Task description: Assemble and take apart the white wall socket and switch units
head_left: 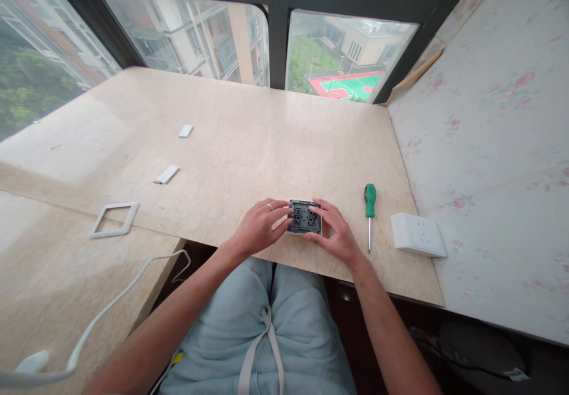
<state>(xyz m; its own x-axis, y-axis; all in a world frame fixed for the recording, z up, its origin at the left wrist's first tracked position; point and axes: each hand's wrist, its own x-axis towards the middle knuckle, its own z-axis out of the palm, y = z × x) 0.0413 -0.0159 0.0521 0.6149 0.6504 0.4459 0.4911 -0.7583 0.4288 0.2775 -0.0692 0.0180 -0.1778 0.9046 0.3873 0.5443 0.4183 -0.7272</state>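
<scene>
A grey square switch module (pixel 304 217) lies on the beige marble tabletop (pixel 249 146) near its front edge. My left hand (pixel 261 224), with a ring on one finger, grips the module's left side with curled fingers. On the module's right side, my right hand (pixel 334 229) holds it, fingers bent over its top edge. Both hands rest on the table around it.
A green-handled screwdriver (pixel 369 212) lies just right of my hands. A white wall socket (pixel 418 234) sits further right. A white square frame (pixel 114 219) and two small white rocker covers (pixel 168 174) (pixel 185 130) lie to the left. A white cable (pixel 111 300) hangs at lower left.
</scene>
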